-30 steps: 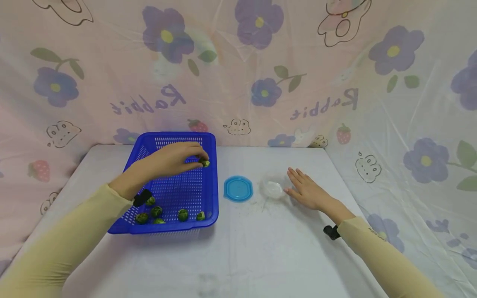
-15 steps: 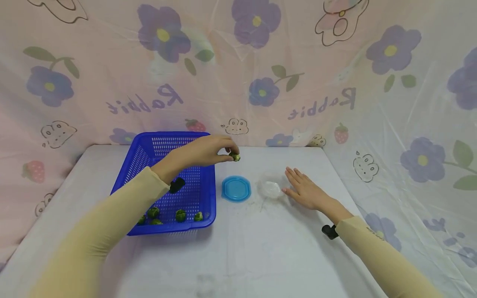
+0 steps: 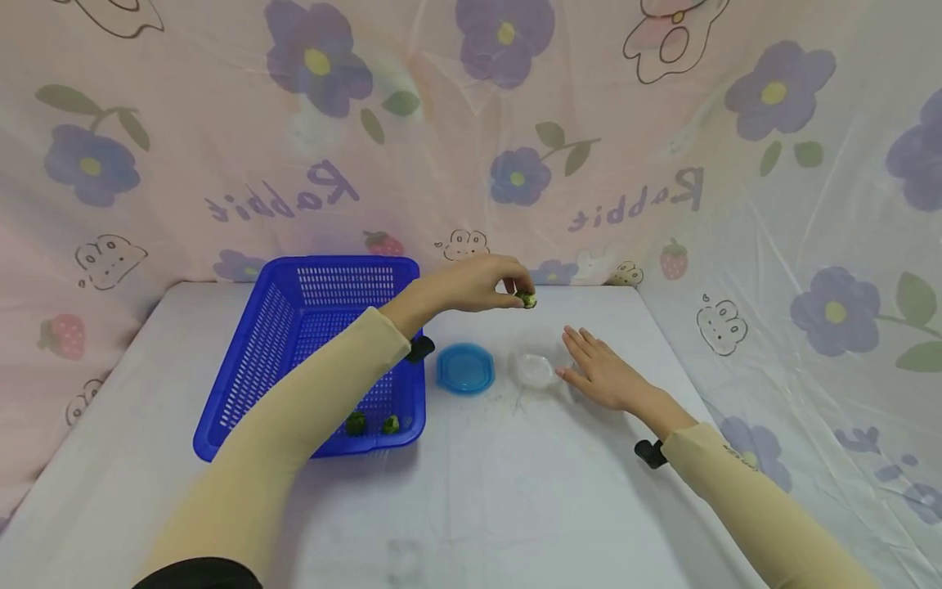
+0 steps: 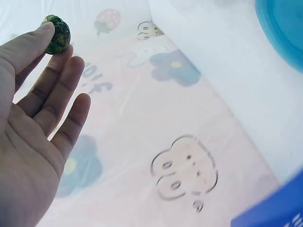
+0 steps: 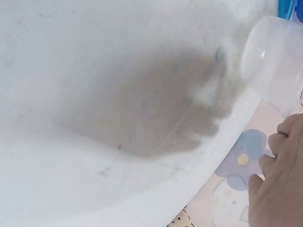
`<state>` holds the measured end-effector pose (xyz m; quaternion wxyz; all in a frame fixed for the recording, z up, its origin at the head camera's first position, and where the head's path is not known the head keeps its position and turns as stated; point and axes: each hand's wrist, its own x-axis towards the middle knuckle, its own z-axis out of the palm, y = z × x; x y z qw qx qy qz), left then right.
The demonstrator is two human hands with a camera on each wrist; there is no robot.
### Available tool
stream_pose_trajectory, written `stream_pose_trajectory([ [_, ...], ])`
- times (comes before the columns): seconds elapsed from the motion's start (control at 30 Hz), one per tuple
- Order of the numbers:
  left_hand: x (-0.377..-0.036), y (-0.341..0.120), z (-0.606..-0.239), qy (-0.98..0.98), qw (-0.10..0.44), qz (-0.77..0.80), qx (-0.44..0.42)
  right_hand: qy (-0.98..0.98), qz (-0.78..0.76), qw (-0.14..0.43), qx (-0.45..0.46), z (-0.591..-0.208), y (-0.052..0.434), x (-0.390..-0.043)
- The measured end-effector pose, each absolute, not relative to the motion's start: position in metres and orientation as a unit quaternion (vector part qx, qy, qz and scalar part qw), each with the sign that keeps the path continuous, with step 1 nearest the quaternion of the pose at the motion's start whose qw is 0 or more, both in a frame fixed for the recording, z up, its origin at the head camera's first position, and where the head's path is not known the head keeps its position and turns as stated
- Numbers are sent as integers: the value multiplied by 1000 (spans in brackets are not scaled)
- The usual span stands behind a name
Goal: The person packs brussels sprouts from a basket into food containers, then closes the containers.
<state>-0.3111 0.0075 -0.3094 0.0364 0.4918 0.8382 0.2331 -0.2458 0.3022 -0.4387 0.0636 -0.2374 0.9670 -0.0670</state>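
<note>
Between thumb and fingertips, my left hand [image 3: 478,284] pinches a green Brussels sprout [image 3: 527,300] in the air, behind and above a small clear plastic container [image 3: 535,372]. In the left wrist view the Brussels sprout [image 4: 59,37] shows at the tips, the other fingers loosely spread. My right hand [image 3: 607,378] has its fingers straight, close to the container's right side; contact cannot be told. The right wrist view has the clear container [image 5: 272,59] above the right hand [image 5: 279,177]. Two more sprouts [image 3: 356,423] show in the blue basket [image 3: 237,360]; my left sleeve hides part of it.
A blue lid [image 3: 465,369] lies on the white table [image 3: 500,491] between basket and container. The basket takes up the table's left side. A patterned curtain [image 3: 427,164] rises behind and to the right.
My left hand has carried the Brussels sprout from over the basket to the right, past the lid towards the container. The right hand has stayed by the container.
</note>
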Motion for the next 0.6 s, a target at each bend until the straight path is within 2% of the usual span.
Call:
stream_pose_trajectory([
  [0.37, -332, 57, -343, 845, 113, 240, 465, 966, -77, 62, -241, -439, 303, -246],
  [0.6, -335, 79, -362, 868, 131, 172, 446, 966, -69, 54, -243, -441, 305, -247],
])
